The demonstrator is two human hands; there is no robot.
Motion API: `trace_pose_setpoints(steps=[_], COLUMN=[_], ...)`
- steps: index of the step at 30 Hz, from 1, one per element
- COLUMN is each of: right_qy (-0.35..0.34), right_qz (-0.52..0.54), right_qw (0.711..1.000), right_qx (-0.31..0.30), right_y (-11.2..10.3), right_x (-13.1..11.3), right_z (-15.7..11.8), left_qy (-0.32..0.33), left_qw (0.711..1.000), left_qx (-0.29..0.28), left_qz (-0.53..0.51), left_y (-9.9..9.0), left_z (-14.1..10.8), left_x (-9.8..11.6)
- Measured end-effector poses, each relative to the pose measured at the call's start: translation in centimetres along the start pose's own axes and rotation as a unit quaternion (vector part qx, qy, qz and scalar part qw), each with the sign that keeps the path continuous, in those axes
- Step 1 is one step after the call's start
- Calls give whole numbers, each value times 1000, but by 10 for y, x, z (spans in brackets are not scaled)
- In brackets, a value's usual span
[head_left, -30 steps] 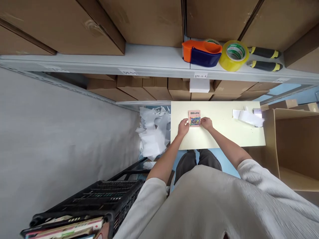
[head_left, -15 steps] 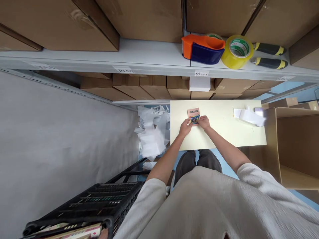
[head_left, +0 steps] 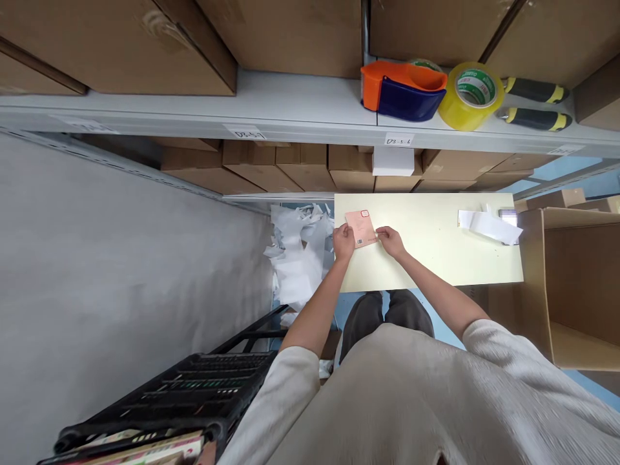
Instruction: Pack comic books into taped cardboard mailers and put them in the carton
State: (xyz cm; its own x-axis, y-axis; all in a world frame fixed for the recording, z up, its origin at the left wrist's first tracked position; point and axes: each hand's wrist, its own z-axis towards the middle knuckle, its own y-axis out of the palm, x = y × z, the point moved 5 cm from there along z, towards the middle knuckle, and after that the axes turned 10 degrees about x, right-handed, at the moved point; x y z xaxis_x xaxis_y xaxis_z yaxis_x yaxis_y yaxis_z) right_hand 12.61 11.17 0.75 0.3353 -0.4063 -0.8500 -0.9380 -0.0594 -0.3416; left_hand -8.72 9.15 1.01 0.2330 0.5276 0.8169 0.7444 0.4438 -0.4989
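A thin pink booklet (head_left: 361, 228) lies slightly tilted over the left part of the cream tabletop (head_left: 421, 258), its plain side with a barcode and a small red mark facing up. My left hand (head_left: 343, 243) is closed on the booklet's left edge. At its lower right corner is my right hand (head_left: 391, 241), thumb and fingers pinched together on the corner.
White paper strips (head_left: 489, 226) lie at the table's right end, beside an open cardboard box (head_left: 581, 278). Crumpled white paper (head_left: 295, 271) is heaped left of the table. A tape dispenser (head_left: 404, 90), yellow tape roll (head_left: 450, 97) and two knives (head_left: 537, 118) rest on the shelf above.
The booklet has turned from its colourful printed side to its plainer side and shifted left. My left hand has moved left with it, and my right hand slightly left.
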Motion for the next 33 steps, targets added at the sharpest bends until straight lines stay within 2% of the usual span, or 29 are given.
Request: trace_pose_setpoints(steps=[5, 12, 15, 18, 20, 22, 24, 27, 30, 33], right_qy=[10, 31, 64, 88, 74, 40, -5, -56, -68, -107], right_qz=[-20, -50, -35, -13, -5, -6, -8, -3, -28, -139], right_qw=[1000, 998, 996, 989, 983, 982, 986, 993, 996, 984], right_qx=[4, 16, 47, 118, 165, 184, 168, 99, 41, 23], right_y=[4, 2, -5, -18, -27, -32, -29, -13, 2, 6], right_x=[10, 12, 14, 12, 5, -5, -17, -27, -22, -11], right_z=[3, 5, 5, 6, 6, 5, 3, 0, -1, -1], left_qy=[-34, -41, -43, -31, -12, 8, 8, -34, -57, -49], left_qw=[996, 995, 992, 982, 976, 973, 968, 963, 971, 979], left_qx=[-78, -78, -106, -162, -190, -207, -223, -231, -200, -171], left_qz=[13, -38, -61, -93, -103, -106, -117, -135, -122, -98], left_y=[11, 22, 32, 50, 60, 65, 67, 61, 51, 42], left_z=[5, -5, -7, -12, -17, -21, -23, -22, -14, -6], left_x=[-18, -25, -19, -5, 5, 14, 19, 17, 10, 3])
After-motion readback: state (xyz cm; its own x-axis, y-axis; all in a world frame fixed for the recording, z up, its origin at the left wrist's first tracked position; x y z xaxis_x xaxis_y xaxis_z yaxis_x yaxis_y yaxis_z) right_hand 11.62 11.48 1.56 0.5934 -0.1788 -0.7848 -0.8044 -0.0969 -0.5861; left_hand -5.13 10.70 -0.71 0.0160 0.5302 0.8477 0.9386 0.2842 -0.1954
